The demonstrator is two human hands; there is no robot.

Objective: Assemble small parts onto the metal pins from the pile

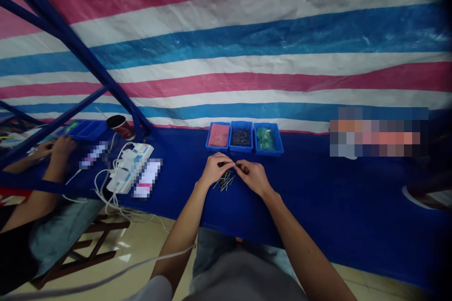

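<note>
A striped tarp is hung across 12 o'clock, crossed at 10 by a blue frame. At 9 o'clock a red cup is set on the blue counter. Towards 8, a white power strip is tangled with white cables (a pixelated flat item is placed just beside it). At 8, a co-worker is seated above tiled floor.

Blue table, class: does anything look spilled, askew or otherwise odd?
Yes: the white cables by the power strip look untidy, tangled and drooping past the front of the blue table. Thin pieces lie loosely heaped beside the left hand and right hand; whether spilled or placed, I cannot tell.
</note>
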